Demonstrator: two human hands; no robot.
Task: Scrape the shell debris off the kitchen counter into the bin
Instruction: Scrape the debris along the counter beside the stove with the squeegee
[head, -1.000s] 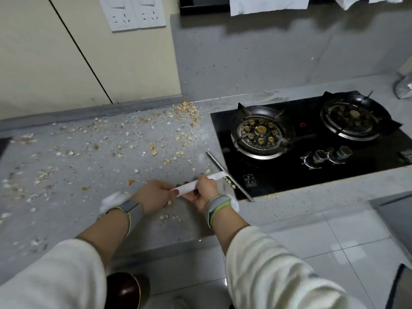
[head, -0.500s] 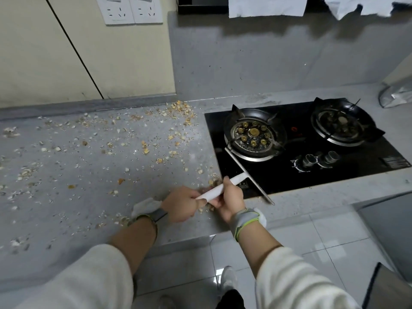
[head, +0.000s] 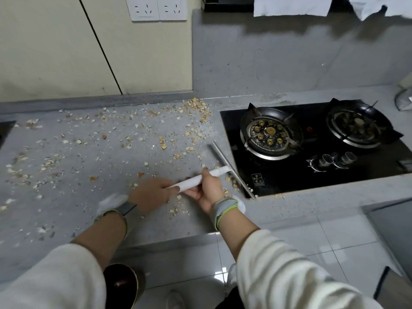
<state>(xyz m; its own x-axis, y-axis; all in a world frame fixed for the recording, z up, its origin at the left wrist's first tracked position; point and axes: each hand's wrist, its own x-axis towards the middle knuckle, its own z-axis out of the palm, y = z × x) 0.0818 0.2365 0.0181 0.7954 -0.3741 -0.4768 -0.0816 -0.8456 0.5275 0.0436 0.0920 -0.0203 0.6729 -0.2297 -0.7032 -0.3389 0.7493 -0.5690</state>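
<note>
Shell debris (head: 162, 142) lies scattered across the grey counter (head: 66, 197), thickest near the back wall beside the hob. A white-handled scraper (head: 219, 171) with a long metal blade rests on the counter along the hob's left edge. My right hand (head: 208, 190) grips the white handle. My left hand (head: 151, 194), blurred, holds the handle's near end. A small heap of shells (head: 231, 182) sits just left of the blade. The dark round bin (head: 121, 284) stands on the floor below the counter edge, partly hidden by my left sleeve.
A black two-burner gas hob (head: 312, 148) with knobs fills the counter's right side. Wall sockets (head: 156, 7) and hanging cloths are above. A bag (head: 404, 100) sits at far right. White floor tiles lie below the counter front.
Both hands and the scraper have slid left along the counter's front, away from the hob corner. The view has dropped, bringing the bin back into sight.
</note>
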